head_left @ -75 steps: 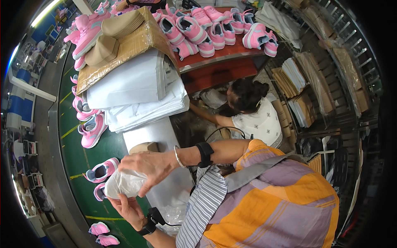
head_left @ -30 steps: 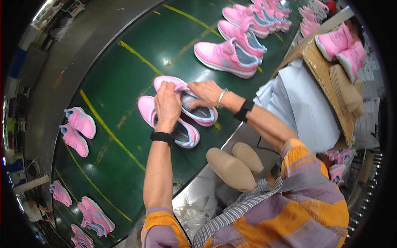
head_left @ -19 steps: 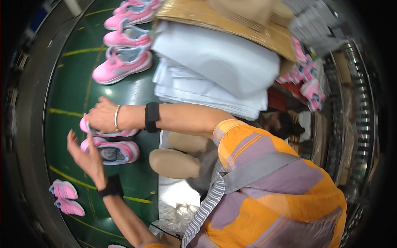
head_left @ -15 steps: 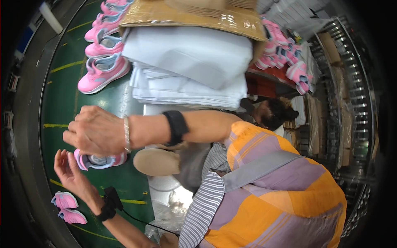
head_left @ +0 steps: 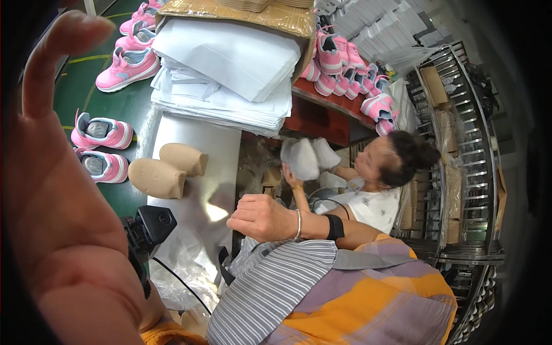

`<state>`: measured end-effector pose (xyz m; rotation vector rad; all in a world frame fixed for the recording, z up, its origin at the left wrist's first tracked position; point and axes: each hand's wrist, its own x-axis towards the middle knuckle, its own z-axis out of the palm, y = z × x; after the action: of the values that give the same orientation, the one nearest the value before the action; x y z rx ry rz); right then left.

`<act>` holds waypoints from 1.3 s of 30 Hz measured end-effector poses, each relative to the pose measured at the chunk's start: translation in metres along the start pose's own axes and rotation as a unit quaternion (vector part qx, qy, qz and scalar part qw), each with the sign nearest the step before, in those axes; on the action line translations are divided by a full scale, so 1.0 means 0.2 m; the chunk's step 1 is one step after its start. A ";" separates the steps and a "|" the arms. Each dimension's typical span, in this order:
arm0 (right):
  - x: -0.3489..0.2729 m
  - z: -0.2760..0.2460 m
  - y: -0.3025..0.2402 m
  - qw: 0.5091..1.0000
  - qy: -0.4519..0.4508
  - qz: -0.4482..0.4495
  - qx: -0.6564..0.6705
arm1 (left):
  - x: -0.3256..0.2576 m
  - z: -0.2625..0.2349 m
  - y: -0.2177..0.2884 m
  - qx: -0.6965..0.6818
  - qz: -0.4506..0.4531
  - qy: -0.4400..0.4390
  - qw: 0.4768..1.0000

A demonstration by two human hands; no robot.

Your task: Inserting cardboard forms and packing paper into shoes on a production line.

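My left hand (head_left: 60,195) is raised very close at the left edge, palm bare, with one long finger curving at the top; its other fingers are out of sight. A small black camera (head_left: 155,225) is strapped at that wrist. By my striped apron (head_left: 282,282), my right hand (head_left: 260,218) is curled into a fist; anything inside it is hidden. Two beige moulded shoe inserts (head_left: 156,178) rest on the metal table (head_left: 198,138). Beside them on the green belt stand a pink sneaker (head_left: 103,133) and another pink sneaker (head_left: 105,167), both with grey stuffing inside.
A stack of white paper (head_left: 224,63) lies under a brown cardboard box (head_left: 247,16). More pink sneakers (head_left: 129,68) line the belt. Others pile on a red shelf (head_left: 328,98). At right, a co-worker (head_left: 368,195) holds white wads (head_left: 300,158) near a roller rack (head_left: 474,172).
My left hand has come up close to the view. My right hand has swung from over the belt back toward my apron. The view has shifted, showing more of the co-worker.
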<state>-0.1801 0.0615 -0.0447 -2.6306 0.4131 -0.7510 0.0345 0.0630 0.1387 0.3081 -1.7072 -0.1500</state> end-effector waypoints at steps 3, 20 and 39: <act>-0.05 0.00 -0.07 1.000 -0.003 0.012 0.015 | 0.01 0.07 0.04 0.007 0.008 0.037 0.999; -0.05 0.21 -0.15 0.992 -0.067 -0.086 0.068 | 0.09 -0.01 0.02 0.077 -0.088 0.165 0.979; 0.51 1.17 -0.64 0.688 -0.429 0.083 0.579 | -1.47 -0.19 1.42 0.542 -0.720 -0.021 0.432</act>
<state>0.0553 0.2004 -0.1287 -1.3905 -0.1215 0.3220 0.0768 0.4207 -0.0562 2.7316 -0.7961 -0.2563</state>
